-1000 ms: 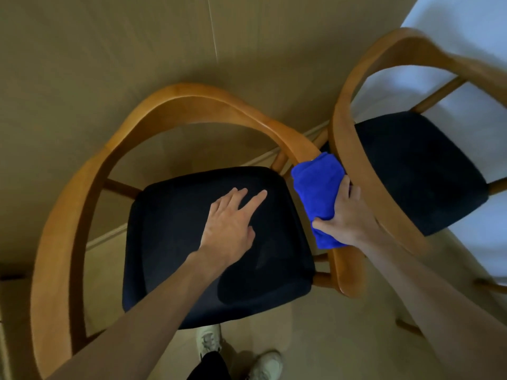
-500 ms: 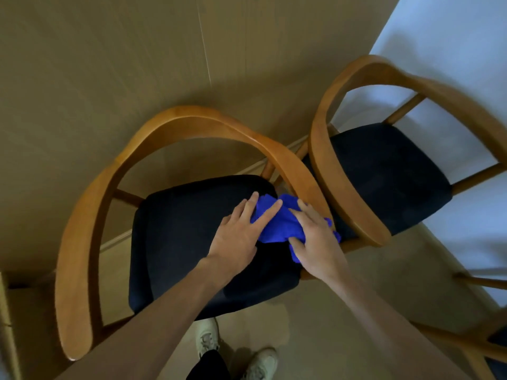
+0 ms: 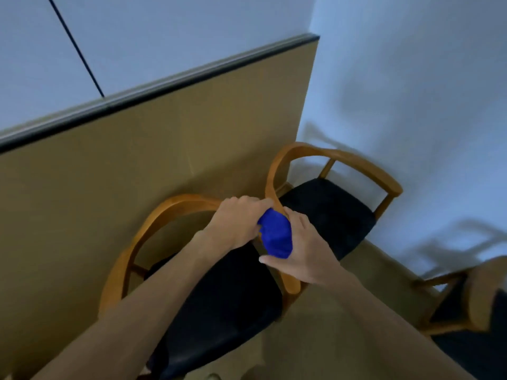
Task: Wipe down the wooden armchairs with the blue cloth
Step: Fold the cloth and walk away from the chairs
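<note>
The bunched blue cloth (image 3: 275, 235) is held between both hands, above the gap between two wooden armchairs. My left hand (image 3: 237, 222) grips its left side with curled fingers. My right hand (image 3: 306, 252) wraps its right and lower side, thumb stretched out beneath it. The near armchair (image 3: 142, 234) has a curved wooden back and arm rail and a dark seat (image 3: 219, 297), which my left forearm crosses. The second armchair (image 3: 365, 167), also with a dark seat, stands to the right against the white wall.
A tan panel wall (image 3: 164, 149) with a dark top edge runs behind the chairs. A white wall (image 3: 411, 91) rises on the right. Part of a third wooden chair (image 3: 466, 297) shows at the lower right. Tan floor (image 3: 329, 325) lies between the chairs.
The view has lifted away from the seat. My left hand left the seat and closed on the cloth. Both hands have raised the cloth off the seat and bunched it.
</note>
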Demonstrator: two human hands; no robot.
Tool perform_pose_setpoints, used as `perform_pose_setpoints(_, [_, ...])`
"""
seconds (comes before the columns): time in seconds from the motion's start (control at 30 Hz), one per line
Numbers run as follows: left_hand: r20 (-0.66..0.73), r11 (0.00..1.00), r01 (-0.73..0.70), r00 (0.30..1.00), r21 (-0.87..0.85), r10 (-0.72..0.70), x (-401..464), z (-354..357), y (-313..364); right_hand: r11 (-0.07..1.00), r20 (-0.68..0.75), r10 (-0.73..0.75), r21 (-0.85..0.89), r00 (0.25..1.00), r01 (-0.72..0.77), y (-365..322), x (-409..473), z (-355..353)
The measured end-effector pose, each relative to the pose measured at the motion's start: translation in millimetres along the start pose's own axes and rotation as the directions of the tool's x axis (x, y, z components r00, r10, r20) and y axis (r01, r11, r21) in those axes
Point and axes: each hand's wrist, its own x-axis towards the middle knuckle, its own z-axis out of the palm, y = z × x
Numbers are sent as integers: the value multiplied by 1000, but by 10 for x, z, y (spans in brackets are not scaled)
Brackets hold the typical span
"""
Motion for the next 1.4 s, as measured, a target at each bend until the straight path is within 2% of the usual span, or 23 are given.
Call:
perform_pose_setpoints(0.03, [3, 1000, 11, 1000, 19, -11, 21, -151, 47, 998, -56, 12, -65, 998, -15, -76, -50, -78])
perform_pose_setpoints(0.1, [3, 998, 26, 1000, 49, -26, 44, -456, 111, 999, -150, 43, -24, 988, -47, -197, -119, -300])
perform_pose_setpoints(0.27, [-14, 997, -58, 998, -41, 58, 112, -1192, 237, 999, -382, -28, 28, 924, 42, -391, -257, -953])
perform_pose_setpoints(0.4, [-6, 979, -205, 979, -22, 204, 233, -1752, 426, 975, -466, -55, 167, 883, 149, -594, -449, -1581])
perform_pose_setpoints(0.47, [-3, 962, -267, 964, -61, 267, 317, -2023, 550, 977, -482, -92, 128, 872, 173, -693, -585, -1939])
perform_pose_setpoints(0.53, [-44, 932, -327, 945, -154, 325, 383, -2283, 684, 985, -465, -154, 0, 872, 174, -798, -732, -2283])
perform_pose_setpoints(0.6, [-89, 895, -398, 917, -203, 388, 436, -2527, 813, 985, -443, -168, -100, 881, 137, -890, -871, -2596])
perform_pose_setpoints(0.7, [-137, 841, -516, 856, -160, 499, 513, -2833, 980, 974, -423, -163, -216, 891, 75, -1020, -1035, -2954])
perform_pose_setpoints(0.87, [-160, 782, -617, 783, -89, 601, 542, -3173, 1205, 933, -512, -159, -358, 844, -42, -1245, -1275, -3358])
perform_pose_setpoints(1.03, [-223, 720, -694, 701, 0, 677, 539, -3466, 1405, 958, -621, -66, -259, 781, -125, -1508, -1589, -3494])
perform_pose_setpoints(1.13, [-202, 671, -741, 651, 38, 731, 523, -3586, 1553, 962, -656, -2, -208, 755, -179, -1663, -1828, -3546])
perform_pose_setpoints(1.4, [-217, 445, -891, 453, -87, 865, 421, -3659, 2171, 912, -681, 172, -165, 712, -377, -1990, -2740, -3671])
